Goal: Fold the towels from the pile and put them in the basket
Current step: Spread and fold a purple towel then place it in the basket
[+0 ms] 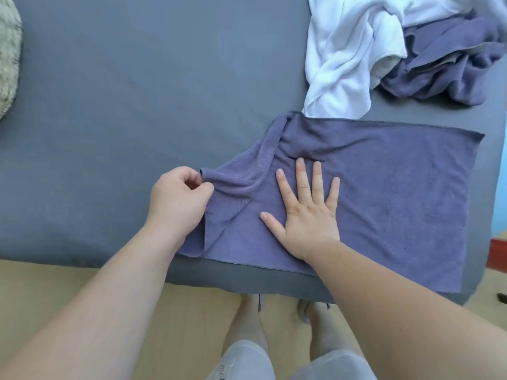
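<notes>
Fingertips [207, 187] of left hand [178, 200] on towel [389, 187] corner; right hand [310, 215] flat atop.

Towel pile [356, 50] partly beyond upper edge

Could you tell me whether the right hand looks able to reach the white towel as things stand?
Probably yes: the right hand lies flat on the purple towel, holding nothing, and the white towel lies just beyond its far edge, unobstructed.
</notes>
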A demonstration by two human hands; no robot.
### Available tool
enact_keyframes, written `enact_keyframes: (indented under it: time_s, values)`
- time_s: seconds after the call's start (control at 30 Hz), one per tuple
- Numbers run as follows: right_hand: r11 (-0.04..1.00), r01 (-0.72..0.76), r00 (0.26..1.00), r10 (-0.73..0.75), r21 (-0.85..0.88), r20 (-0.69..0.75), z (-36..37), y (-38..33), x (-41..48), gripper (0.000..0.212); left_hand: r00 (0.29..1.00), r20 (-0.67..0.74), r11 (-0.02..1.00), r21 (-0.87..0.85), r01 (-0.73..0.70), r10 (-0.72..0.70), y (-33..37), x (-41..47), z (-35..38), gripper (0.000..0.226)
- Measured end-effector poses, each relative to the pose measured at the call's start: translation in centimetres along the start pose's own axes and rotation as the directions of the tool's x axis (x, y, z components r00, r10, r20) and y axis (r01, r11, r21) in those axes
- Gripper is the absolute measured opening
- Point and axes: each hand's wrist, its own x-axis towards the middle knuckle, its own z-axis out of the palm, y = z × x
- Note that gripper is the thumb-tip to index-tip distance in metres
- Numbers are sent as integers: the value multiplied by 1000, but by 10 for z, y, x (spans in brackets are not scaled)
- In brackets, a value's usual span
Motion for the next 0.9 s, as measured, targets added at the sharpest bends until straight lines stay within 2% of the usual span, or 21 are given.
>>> enact_keyframes:
  time_s: [0.1,0.23,0.43,0.5,0.63,0.8,0.9]
  values:
    - [1000,-10,998,9,11,67,-4,1,3,90,1000,9,989,-148,26,-25,10,19,-12,8]
    - [999,-12,990,7,32,141,-6,2,8,92,990,-138,970,-243,-10,-24,20,49,-29,13]
    - [999,-14,994,9,44,107,-2,2,8,92,961,-276,944,-318,-85,-6,23,104,-50,12]
    - [999,-13,995,9,43,100,-1,1,8,92,955,-295,979,-183,-91,34,14,108,-48,14]
    - [999,-5,994,0,52,112,-5,2,6,93,979,-191,986,162,-39,70,-7,78,-35,42]
    - [999,-2,997,-1,52,71,-15,1,-1,92,985,-171,929,365,62,1,-33,37,-37,42]
    - [999,-16,998,13,43,67,-15,-2,-6,91,983,-174,915,384,126,-62,-48,22,-39,36]
